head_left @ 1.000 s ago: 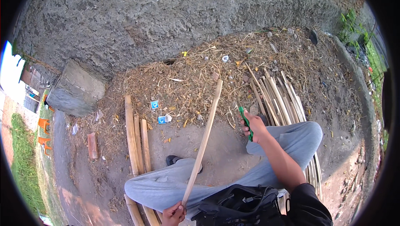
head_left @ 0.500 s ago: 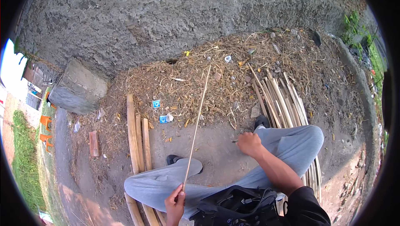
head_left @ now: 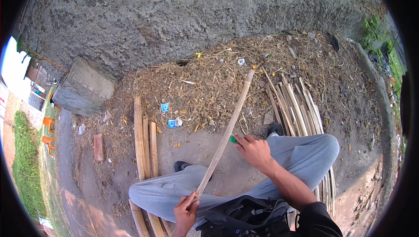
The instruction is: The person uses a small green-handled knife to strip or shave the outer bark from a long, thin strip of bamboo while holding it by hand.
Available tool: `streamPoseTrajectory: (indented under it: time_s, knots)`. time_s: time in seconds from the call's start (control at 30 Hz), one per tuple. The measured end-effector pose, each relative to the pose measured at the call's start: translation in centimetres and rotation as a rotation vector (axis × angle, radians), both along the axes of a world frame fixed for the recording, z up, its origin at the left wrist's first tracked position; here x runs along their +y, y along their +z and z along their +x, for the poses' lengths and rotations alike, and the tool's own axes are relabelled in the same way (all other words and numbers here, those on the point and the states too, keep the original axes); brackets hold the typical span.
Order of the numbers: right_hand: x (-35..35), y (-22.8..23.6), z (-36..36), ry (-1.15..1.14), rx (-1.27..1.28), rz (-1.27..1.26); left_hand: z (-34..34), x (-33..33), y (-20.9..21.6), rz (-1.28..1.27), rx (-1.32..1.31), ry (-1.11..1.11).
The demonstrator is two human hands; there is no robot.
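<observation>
the left hand has thumb and fingers pinched on the near end of a wooden strip, which slants away over the left leg toward the far right. the right hand curls its fingers around a green tool, mostly hidden, by the strip's middle; whether they touch i can't tell. long sticks lie left, a bigger bundle right. farther off, dry litter reaches a rough grey wall.

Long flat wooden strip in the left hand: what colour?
The wooden strip is pale tan; head view shows it best.
</observation>
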State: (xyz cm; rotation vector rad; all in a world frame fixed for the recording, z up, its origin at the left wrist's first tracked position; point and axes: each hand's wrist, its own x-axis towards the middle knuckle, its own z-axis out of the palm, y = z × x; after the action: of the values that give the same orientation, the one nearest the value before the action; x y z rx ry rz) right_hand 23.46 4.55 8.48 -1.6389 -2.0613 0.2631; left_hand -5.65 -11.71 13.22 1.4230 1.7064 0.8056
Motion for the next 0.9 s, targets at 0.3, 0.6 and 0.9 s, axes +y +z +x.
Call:
streamPoseTrajectory:
  time_s: [0.3, 0.6, 0.9]
  knots:
    - [0.0, 1.0, 1.2, -0.065, 0.067, -0.029, -1.9, -0.1, -0.9, 0.16, 0.347, 0.118]
    - [-0.3, 0.5, 0.0, 0.037, -0.01, 0.004, 0.5, -0.3, 0.0, 0.046, 0.058, 0.093]
    - [-1.4, -0.4, -2.0, 0.372, 0.041, 0.256, 0.6, 4.1, 0.3, -0.204, -0.367, 0.268]
